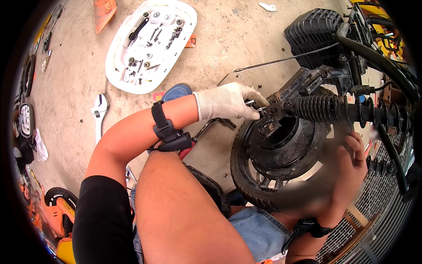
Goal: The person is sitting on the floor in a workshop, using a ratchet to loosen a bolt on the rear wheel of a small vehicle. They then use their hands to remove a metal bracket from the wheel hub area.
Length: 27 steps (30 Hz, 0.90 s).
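My left hand, in a pale knitted glove, pinches a small metal part at the dark bracket above the wheel hub. The black wheel lies below the bracket, beside a coil-spring shock with a ribbed boot. My right hand is at the right of the wheel, below the shock, with curled fingers; a blur hides what, if anything, it holds.
A white tray of hardware sits at upper left, near an adjustable wrench and an orange panel. A ribbed black motor housing, frame tubes and a cable occupy upper right. An orange vehicle stands lower left.
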Each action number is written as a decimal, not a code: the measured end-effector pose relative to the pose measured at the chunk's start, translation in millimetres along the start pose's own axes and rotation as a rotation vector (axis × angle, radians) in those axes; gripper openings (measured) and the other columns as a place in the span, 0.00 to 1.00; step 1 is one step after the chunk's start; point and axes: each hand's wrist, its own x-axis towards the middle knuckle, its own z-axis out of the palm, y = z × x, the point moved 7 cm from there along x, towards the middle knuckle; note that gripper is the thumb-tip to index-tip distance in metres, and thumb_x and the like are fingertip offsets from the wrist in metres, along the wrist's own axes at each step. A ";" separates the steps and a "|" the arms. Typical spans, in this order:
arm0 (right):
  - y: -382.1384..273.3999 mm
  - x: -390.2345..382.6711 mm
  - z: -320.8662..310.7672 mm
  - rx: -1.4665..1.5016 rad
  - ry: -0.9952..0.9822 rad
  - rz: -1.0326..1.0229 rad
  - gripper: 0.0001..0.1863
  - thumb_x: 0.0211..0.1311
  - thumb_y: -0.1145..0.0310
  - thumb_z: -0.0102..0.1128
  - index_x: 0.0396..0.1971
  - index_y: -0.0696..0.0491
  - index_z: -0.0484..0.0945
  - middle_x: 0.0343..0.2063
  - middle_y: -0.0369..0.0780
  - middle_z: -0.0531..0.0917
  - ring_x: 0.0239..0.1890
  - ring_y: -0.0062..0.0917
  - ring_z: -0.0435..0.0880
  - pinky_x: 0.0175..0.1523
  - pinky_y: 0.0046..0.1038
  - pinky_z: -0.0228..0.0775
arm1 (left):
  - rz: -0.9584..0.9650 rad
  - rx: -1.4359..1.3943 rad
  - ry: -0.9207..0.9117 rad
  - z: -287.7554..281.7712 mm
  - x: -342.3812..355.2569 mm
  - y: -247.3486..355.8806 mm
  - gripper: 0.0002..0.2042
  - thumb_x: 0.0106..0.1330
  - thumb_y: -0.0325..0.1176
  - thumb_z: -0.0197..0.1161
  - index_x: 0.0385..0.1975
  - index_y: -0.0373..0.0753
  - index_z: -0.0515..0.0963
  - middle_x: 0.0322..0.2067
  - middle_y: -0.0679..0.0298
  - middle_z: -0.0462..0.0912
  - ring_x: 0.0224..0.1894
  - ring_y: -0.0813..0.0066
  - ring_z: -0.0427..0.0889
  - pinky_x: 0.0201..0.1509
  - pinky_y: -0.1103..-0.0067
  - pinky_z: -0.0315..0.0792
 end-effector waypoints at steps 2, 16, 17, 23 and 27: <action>-3.1 -1.4 1.1 -0.016 0.000 -0.012 0.14 0.53 0.79 0.61 0.41 0.63 0.80 0.56 0.40 0.77 0.53 0.23 0.76 0.61 0.25 0.63 | 0.057 0.019 0.009 0.1 2.2 1.2 0.22 0.61 0.36 0.72 0.55 0.39 0.78 0.47 0.59 0.84 0.51 0.72 0.81 0.59 0.75 0.74; -4.1 -1.4 2.8 -0.021 0.006 -0.004 0.14 0.53 0.78 0.61 0.42 0.63 0.80 0.55 0.39 0.78 0.51 0.23 0.76 0.59 0.25 0.65 | 0.104 0.125 0.066 1.0 11.8 0.7 0.22 0.51 0.29 0.78 0.46 0.36 0.78 0.38 0.63 0.83 0.40 0.75 0.81 0.48 0.77 0.77; -4.2 -1.5 3.1 -0.018 0.004 -0.004 0.14 0.53 0.78 0.61 0.42 0.63 0.80 0.55 0.39 0.77 0.51 0.23 0.76 0.59 0.25 0.65 | 0.122 0.147 0.080 -0.2 10.9 3.0 0.22 0.51 0.31 0.77 0.46 0.37 0.78 0.38 0.61 0.84 0.41 0.72 0.82 0.49 0.76 0.77; -5.5 -1.0 3.1 -0.025 0.003 -0.018 0.14 0.53 0.78 0.61 0.41 0.63 0.80 0.56 0.39 0.77 0.52 0.23 0.76 0.60 0.25 0.64 | 0.103 0.145 0.064 -1.4 11.1 6.9 0.22 0.52 0.38 0.76 0.45 0.36 0.80 0.38 0.55 0.86 0.43 0.62 0.85 0.50 0.73 0.77; -3.7 -0.2 1.7 -0.036 0.005 -0.012 0.13 0.53 0.79 0.61 0.41 0.62 0.80 0.56 0.39 0.77 0.53 0.24 0.76 0.61 0.25 0.63 | 0.033 0.132 0.064 -3.0 8.6 2.9 0.24 0.53 0.45 0.75 0.43 0.32 0.81 0.38 0.50 0.86 0.43 0.61 0.85 0.49 0.72 0.76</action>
